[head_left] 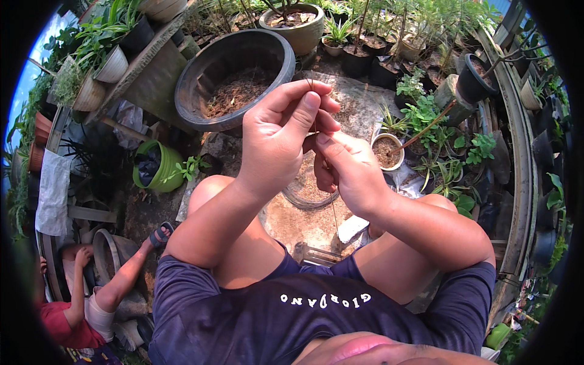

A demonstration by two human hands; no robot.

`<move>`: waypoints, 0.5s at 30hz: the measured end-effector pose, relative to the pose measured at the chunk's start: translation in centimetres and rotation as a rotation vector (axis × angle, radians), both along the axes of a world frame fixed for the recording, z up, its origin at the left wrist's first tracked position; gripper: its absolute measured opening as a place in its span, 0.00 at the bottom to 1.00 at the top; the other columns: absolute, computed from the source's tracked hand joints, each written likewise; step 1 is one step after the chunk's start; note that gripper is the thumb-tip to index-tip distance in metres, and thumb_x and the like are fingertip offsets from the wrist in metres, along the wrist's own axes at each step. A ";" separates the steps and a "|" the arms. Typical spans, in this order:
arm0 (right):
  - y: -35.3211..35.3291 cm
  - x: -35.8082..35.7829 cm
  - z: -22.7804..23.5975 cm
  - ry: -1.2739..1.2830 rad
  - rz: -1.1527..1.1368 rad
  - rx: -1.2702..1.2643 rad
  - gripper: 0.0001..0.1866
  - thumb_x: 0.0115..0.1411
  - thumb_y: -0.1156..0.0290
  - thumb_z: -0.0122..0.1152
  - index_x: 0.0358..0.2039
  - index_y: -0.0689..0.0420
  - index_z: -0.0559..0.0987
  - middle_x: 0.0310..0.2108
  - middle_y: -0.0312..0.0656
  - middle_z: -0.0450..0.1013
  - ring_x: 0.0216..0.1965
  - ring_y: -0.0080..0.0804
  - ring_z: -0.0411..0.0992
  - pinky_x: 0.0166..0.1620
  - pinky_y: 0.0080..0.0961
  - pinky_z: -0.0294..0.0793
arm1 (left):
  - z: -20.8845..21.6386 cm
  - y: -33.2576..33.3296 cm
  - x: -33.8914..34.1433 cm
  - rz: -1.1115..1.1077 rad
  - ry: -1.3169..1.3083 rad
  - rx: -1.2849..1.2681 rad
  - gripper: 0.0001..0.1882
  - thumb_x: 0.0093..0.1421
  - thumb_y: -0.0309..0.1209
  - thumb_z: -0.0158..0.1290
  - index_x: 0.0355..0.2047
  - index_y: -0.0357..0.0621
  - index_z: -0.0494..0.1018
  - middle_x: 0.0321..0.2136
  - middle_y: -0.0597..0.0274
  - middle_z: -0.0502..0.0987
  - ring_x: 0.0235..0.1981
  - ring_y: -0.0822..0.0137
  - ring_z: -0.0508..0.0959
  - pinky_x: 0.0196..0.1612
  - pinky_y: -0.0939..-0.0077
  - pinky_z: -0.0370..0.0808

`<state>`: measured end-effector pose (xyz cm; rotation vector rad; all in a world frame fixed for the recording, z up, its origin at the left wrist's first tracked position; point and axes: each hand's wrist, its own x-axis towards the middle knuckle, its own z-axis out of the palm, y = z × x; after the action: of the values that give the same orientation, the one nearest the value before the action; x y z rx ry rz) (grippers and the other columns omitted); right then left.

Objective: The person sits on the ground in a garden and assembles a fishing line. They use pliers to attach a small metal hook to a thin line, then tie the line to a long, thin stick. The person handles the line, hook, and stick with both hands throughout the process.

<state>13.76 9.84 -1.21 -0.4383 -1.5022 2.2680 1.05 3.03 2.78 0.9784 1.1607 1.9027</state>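
My left hand (274, 137) is closed in a pinch, thumb against forefinger, with a thin wire (334, 213) caught between them. My right hand (353, 167), just below it and to the right, grips the same wire between thumb and curled fingers. So the wire runs upright through both hands: a short tip pokes above my left fingertips, a little shows between the two grips, and a longer length hangs under my right hand toward my lap (it is so fine that it nearly gets lost against the ground).

Beneath my hands, between my bare knees, a coil of wire (304, 204) lies on the ground (283, 228). Near it, to the right, is a white object (353, 229) I can't make out.

Farther out, beyond my left hand, stands a big black pot (185, 97) partly filled with soil. Left of my knee sits a green pot (168, 164) lined with black plastic. Past my right hand is a small pale pot (397, 165) of soil, with leafy plants (426, 115) beside it. Off to my left, another person (70, 322) in red stretches a sandalled foot toward me.
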 end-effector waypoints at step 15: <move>-0.7 -1.2 -3.8 -0.195 0.162 0.124 0.18 0.74 0.63 0.44 0.56 0.57 0.73 0.28 0.28 0.65 0.27 0.13 0.61 0.31 0.15 0.64 | -2.6 2.9 -11.8 0.391 -0.171 0.072 0.11 0.72 0.37 0.45 0.44 0.43 0.70 0.27 0.67 0.71 0.21 0.76 0.68 0.22 0.80 0.68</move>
<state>12.52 9.15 -5.01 -0.5323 -1.8247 2.2908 -10.73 5.97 0.22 0.6401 1.2565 2.2989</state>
